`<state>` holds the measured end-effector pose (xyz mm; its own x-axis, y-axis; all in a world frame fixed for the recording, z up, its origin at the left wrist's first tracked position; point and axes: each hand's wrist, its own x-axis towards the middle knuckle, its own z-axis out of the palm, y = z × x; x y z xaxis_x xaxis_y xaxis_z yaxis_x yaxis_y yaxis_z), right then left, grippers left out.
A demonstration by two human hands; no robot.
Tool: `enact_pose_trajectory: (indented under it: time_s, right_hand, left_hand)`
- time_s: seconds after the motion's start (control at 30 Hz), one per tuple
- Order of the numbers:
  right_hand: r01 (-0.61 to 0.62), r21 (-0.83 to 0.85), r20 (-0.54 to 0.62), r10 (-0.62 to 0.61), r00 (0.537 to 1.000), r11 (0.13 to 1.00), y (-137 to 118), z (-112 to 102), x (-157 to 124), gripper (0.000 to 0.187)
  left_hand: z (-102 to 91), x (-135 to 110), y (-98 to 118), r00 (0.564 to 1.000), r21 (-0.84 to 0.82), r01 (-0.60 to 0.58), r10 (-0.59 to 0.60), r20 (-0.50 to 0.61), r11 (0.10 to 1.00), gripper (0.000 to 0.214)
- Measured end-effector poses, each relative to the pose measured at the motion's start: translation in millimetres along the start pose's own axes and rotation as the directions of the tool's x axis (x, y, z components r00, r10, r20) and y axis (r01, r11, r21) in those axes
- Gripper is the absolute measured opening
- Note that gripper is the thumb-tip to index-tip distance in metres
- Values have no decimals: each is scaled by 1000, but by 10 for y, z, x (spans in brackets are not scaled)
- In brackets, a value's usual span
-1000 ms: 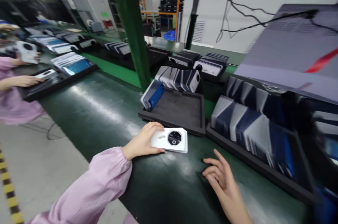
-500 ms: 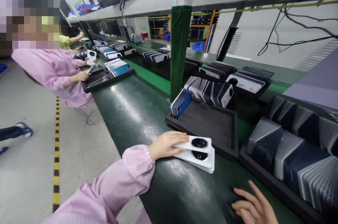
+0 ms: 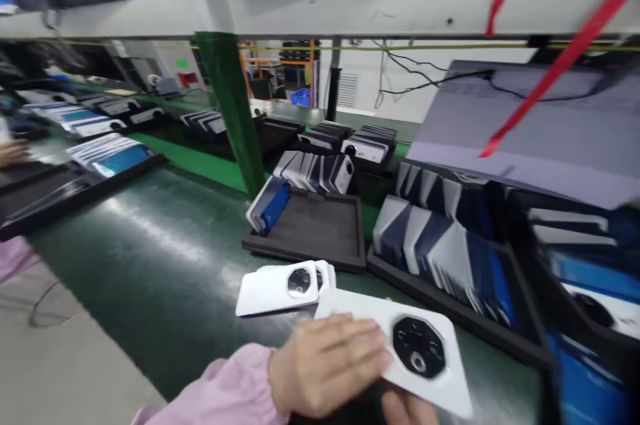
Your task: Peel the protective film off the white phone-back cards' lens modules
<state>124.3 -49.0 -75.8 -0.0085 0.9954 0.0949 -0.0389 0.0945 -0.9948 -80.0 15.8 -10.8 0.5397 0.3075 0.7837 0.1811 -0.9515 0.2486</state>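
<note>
My left hand (image 3: 327, 361), in a pink sleeve, is closed on a white phone back cover (image 3: 400, 345) with a black octagonal camera ring, held up just above the green belt (image 3: 165, 258). A small pile of the same white covers (image 3: 280, 288) lies on the belt just beyond it. One fingertip (image 3: 403, 409) shows under the held cover's near edge. I cannot tell whose hand it belongs to, and no more of my right hand is visible.
A black foam tray (image 3: 310, 231) with a few covers leaning at its back sits behind the pile. Trays packed with upright covers (image 3: 440, 251) fill the right side. A green post (image 3: 230, 111) stands behind. Red straps hang at top right. Another person's sleeve is at far left.
My left hand has lifted one white cover off the pile and brought it nearer to me. The pile stays on the belt. The view swung right, and my open right hand dropped out of sight.
</note>
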Motion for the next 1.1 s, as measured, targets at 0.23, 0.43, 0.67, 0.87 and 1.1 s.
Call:
enact_pose_trajectory:
  time_s: [0.23, 0.43, 0.67, 0.87, 1.1]
  right_hand:
    - [-385, 26, -412, 361, 837, 923, -212, -355, 59, 49]
    - [-422, 5, -332, 399, 855, 907, -195, -361, 72, 51]
    - [-483, -56, -197, 464, 863, 874, -128, -246, 24, 54]
    - [-552, -78, -411, 477, 777, 830, -98, -227, -149, 59]
    - [-612, -137, -339, 544, 768, 779, -144, -277, -386, 61]
  left_hand:
    - [626, 76, 46, 949, -347, 311, -309, 63, 885, 39]
    - [520, -11, -167, 640, -541, 747, -636, 431, 385, 38]
    - [494, -18, -149, 477, -559, 828, -579, 661, 44, 34]
    - [520, 3, -43, 430, -630, 767, -632, 645, -122, 27]
    - [546, -40, 31, 351, -617, 745, -637, 686, -253, 37]
